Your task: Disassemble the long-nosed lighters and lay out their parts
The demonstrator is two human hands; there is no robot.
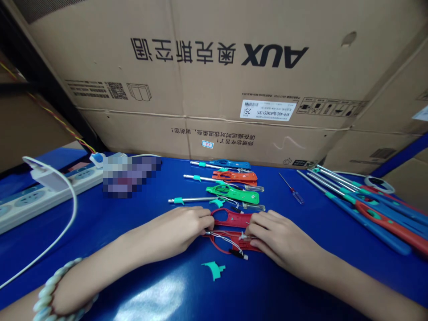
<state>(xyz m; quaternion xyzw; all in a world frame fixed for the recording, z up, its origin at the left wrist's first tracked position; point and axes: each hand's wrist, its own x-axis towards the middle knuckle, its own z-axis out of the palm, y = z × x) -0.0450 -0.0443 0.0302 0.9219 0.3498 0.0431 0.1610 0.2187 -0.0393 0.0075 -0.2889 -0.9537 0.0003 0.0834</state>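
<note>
Two halves of a red long-reach lighter casing lie in front of me, the upper half (232, 218) and the lower half (221, 243). My left hand (190, 225) is closed at the left end of the lower half, where a metal tip and white wires (227, 237) show; the rest of its grip is hidden. My right hand (276, 234) pinches a small clear fuel tank (245, 237) over the lower half's right part. A black igniter piece (238, 254) hangs on the wires at the lower edge. Nearer me lies a teal trigger (214, 270).
Behind are green (234, 194), orange (236, 178) and blue (229, 164) lighter casings with metal tubes. Several assembled lighters (377, 209) and a screwdriver (296, 196) lie right. A power strip (50, 191) stands left; a cardboard box (214, 89) walls the back.
</note>
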